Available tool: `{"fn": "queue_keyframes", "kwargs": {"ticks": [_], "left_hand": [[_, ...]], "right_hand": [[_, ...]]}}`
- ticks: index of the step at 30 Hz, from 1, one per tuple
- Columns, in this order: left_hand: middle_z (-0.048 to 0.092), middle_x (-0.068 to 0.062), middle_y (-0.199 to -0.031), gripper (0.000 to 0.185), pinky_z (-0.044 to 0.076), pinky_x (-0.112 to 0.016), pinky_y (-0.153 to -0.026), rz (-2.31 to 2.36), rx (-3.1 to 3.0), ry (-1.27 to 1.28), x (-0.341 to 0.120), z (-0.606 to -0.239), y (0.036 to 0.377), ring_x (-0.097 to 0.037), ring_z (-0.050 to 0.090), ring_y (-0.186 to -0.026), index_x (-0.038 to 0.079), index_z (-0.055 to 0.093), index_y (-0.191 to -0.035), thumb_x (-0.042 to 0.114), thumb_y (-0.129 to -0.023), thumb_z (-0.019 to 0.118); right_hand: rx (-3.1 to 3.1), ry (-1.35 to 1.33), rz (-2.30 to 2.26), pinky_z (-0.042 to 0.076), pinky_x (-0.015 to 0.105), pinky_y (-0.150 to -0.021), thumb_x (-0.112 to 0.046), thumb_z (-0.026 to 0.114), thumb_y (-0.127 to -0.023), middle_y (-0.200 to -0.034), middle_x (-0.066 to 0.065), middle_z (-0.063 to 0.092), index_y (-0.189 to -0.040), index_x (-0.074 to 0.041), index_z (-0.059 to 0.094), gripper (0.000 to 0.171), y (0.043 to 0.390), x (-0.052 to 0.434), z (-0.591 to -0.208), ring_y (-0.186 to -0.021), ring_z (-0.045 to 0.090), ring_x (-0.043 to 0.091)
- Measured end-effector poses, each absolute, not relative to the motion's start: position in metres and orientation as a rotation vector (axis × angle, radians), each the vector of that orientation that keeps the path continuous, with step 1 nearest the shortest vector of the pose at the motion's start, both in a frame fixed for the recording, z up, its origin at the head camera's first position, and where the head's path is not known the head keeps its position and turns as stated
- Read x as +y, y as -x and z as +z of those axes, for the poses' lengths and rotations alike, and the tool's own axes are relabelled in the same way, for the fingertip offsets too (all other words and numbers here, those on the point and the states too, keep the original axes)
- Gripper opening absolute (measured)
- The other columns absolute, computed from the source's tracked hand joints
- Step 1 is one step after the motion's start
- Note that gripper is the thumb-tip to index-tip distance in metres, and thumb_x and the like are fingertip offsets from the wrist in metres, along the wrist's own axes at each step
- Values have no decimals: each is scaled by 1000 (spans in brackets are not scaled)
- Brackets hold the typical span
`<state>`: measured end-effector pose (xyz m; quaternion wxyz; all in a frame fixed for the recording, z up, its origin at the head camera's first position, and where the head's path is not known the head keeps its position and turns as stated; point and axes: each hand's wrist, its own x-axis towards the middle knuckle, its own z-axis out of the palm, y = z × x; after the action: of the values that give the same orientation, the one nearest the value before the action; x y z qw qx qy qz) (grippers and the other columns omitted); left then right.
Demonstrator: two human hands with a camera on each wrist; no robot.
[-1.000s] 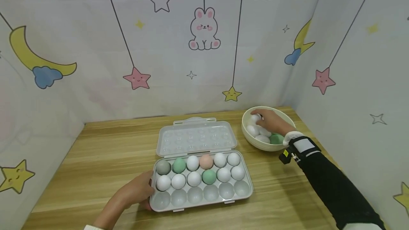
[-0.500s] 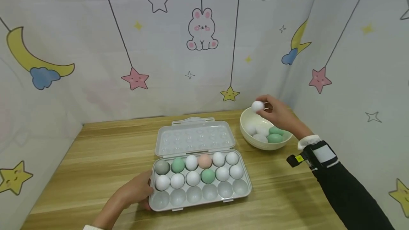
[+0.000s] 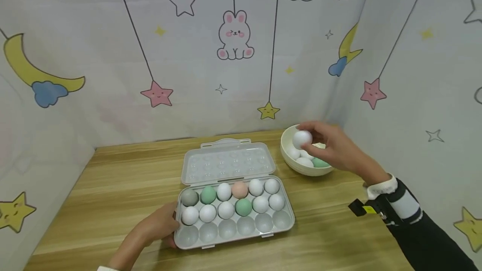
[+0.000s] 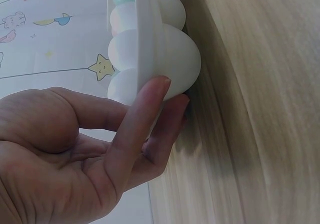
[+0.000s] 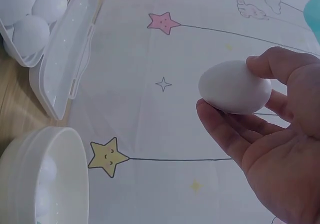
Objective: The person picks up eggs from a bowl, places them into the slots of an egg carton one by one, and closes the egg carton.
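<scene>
While the right hand (image 3: 335, 147) pinches a white egg (image 3: 302, 138) in its fingertips above the bowl's near rim, the entries stand as follows:
Right hand: thumb and fingers curled round the white egg — held in the air, clear of the bowl (image 3: 288, 160) and well apart from the tray
Left hand (image 3: 160, 225): thumb and fingers grip the left front corner of the egg tray (image 3: 280, 227); the wrist view shows the thumb on the rim and a fingertip under a cup
Egg tray: clear plastic, lid (image 3: 226, 160) folded back flat on the table (image 3: 124, 183); back row and middle row filled, front row of cups bare
Eggs in tray: mostly white, with one grey (image 3: 189, 197), two green, one pink (image 3: 239, 189)
Bowl: cream, at the right rear of the table, holding several white eggs and a green egg (image 3: 320, 163)
Backdrop: printed cloth with stars, moons, a rabbit
Handling note: as a judgement, the egg suits a bare front cup — carry it low over the filled rows without brushing them, lower it blunt end down until it seats, loosen the fingers only then, and keep the left hand firm so the light tray does not slide
</scene>
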<state>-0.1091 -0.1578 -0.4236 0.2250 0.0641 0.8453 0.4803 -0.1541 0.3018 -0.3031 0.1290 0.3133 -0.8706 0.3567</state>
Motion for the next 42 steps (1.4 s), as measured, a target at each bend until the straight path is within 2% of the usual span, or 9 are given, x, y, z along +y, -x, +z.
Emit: {"fn": "queue_keyframes", "kwargs": {"ticks": [7,13,21,32,38,42], "left_hand": [[59,-20,-90,38,64,-43,-52,1314,2347,-180,-159,-421,109,-28,67,-65,-15,49,-116,-17,-78,48],[59,-20,-89,36,64,-44,-53,1317,2347,-211,-161,-422,110,-28,67,-65,-15,49,-115,-16,-79,50],[58,-20,-90,37,64,-43,-53,1326,2338,-197,-161,-421,110,-29,67,-66,-15,49,-116,-17,-79,49],[58,-21,-90,37,64,-44,-54,1332,2329,-196,-161,-420,110,-29,67,-66,-16,48,-117,-17,-80,50],[58,-21,-90,37,64,-42,-53,1320,2338,-172,-158,-422,110,-29,67,-66,-15,48,-117,-17,-80,50],[58,-21,-91,37,64,-42,-53,1316,2335,-157,-157,-423,110,-29,67,-67,-15,48,-117,-17,-80,50]], "right_hand": [[-2508,-1015,974,58,20,-89,0,77,-90,-116,-1,66,-126,-8,65,39,131,293,-306,-99,65,12],[-2542,-1088,1059,60,26,-90,0,77,-90,-116,-3,66,-124,-11,64,38,119,286,-320,-102,66,15],[-2495,-1249,1095,62,28,-88,9,78,-84,-114,0,62,-121,-8,59,45,111,279,-348,-101,65,15],[-2701,-1206,984,60,30,-91,-6,76,-91,-119,-6,61,-123,-12,59,37,103,267,-389,-106,60,9],[-2699,-1226,896,59,35,-88,-7,78,-88,-114,-6,61,-118,-12,61,34,97,262,-410,-103,58,9],[-2712,-1231,852,58,32,-89,-8,80,-86,-114,-5,60,-116,-12,62,35,94,260,-421,-103,57,9]]}}
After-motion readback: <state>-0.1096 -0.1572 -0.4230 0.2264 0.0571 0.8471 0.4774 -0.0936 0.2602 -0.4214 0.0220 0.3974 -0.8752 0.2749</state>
